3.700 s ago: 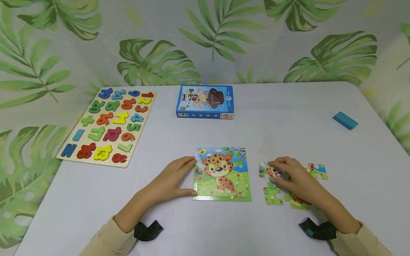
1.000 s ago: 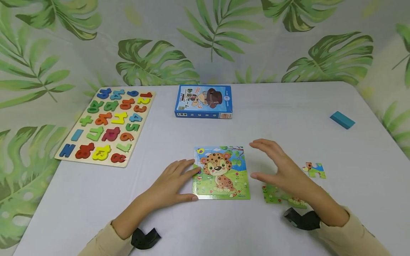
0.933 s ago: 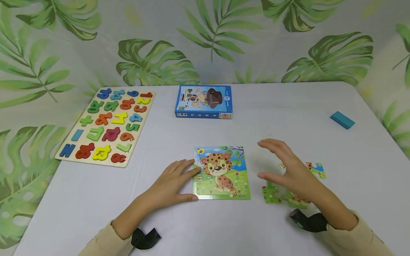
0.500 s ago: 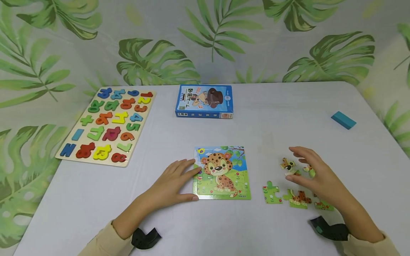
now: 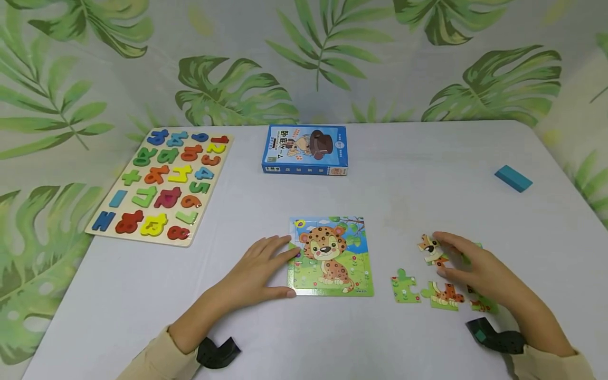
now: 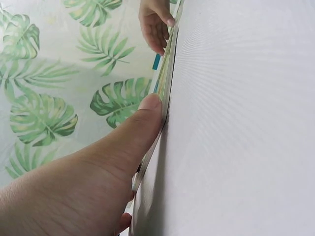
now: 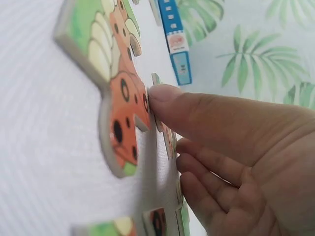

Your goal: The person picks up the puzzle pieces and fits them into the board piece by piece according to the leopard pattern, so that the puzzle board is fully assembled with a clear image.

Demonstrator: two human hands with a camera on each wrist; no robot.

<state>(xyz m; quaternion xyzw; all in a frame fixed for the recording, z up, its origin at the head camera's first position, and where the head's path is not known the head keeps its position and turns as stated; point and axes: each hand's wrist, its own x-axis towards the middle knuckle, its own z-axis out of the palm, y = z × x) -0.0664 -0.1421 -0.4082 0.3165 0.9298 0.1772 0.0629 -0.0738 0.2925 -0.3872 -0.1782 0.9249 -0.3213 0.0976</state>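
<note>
A square leopard jigsaw [image 5: 349,264] lies flat in the head view, piece outlines showing along its left side. My left hand [image 5: 258,269] rests at its left edge, fingertips over the border and thumb at the lower corner. Loose pieces lie to the right. One shows part of the leopard's face [image 5: 429,247]; my right hand [image 5: 482,272] has a finger at its far edge and the thumb at its near edge. Closer in are a green flower piece [image 5: 405,289] and a leopard-legs piece [image 5: 444,296]. The right hand partly covers a tail piece [image 5: 483,305] and another behind.
At the back left lies a wooden number board [image 5: 163,190] with coloured digits. A blue game box [image 5: 306,150] stands at the back of the white table. Toward the far right is a teal block [image 5: 513,178]. A leaf-patterned cloth [image 5: 332,58] hangs behind the table.
The right hand has moved right from beside the jigsaw and lowered to the face piece. The butterfly piece it touched earlier has left the loose group. The left hand stays at the jigsaw's edge.
</note>
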